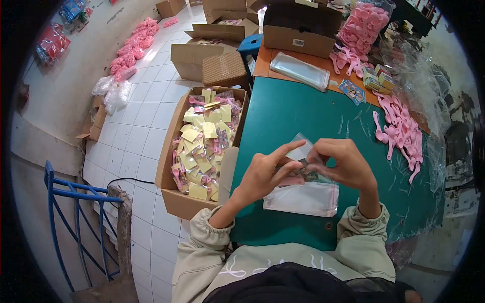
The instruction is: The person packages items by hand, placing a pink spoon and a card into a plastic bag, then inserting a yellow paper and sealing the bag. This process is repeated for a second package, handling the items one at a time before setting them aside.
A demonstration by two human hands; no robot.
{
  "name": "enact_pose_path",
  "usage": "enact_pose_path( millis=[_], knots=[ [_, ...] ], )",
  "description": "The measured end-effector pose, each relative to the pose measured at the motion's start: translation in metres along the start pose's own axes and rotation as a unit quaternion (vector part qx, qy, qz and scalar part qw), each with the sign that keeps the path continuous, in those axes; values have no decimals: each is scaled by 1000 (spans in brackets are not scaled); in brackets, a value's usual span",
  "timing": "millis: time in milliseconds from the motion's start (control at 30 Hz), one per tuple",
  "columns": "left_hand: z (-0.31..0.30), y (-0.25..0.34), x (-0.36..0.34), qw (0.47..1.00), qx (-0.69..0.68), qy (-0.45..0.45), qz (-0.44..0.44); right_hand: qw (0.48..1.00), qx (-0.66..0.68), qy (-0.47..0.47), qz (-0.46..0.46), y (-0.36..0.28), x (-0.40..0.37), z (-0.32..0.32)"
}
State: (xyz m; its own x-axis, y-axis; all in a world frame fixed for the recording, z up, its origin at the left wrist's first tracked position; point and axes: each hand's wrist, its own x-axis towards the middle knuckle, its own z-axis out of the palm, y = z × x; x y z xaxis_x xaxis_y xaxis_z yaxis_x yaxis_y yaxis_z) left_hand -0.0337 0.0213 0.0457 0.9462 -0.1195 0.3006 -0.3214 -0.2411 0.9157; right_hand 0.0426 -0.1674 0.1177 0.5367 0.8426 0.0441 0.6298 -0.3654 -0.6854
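Note:
Between my two hands, above the green table, is a small clear plastic bag (301,149) with a pale card showing in it. My left hand (265,174) pinches its left side between thumb and fingers. On the other side, my right hand (346,161) has its fingers bent and pressed onto the plastic. Something pink and a darker printed piece show at the fingers, partly hidden. Just below lies a stack of clear plastic bags (305,203) on the green tabletop (283,118).
Pink spoons (401,129) lie heaped at the right, with more in a clear bag (365,28) behind. Flat plastic sleeves (300,70), cards (352,92) and small boxes (379,80) sit at the back. A carton (169,166) of filled packets stands left of the table.

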Motion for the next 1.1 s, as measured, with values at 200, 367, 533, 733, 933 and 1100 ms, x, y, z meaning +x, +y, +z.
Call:
enact_pose_path(
  millis=[200,367,533,733,933,1100],
  knots=[
    [11,4,7,995,94,37,-27,998,-25,36,-43,17,5,23],
    [-7,-14,10,993,101,25,-61,993,58,74,76,27,6,16],
    [-29,-49,3,964,-245,23,-98,974,144,101,142,49,12,-6],
    [-32,-46,2,955,-257,5,-147,944,293,60,138,65,15,-1],
    [-19,-50,3,987,-99,64,-110,964,214,111,108,70,17,3],
    [1,-51,-1,942,-264,21,-205,971,62,219,70,48,23,22]
  ],
)
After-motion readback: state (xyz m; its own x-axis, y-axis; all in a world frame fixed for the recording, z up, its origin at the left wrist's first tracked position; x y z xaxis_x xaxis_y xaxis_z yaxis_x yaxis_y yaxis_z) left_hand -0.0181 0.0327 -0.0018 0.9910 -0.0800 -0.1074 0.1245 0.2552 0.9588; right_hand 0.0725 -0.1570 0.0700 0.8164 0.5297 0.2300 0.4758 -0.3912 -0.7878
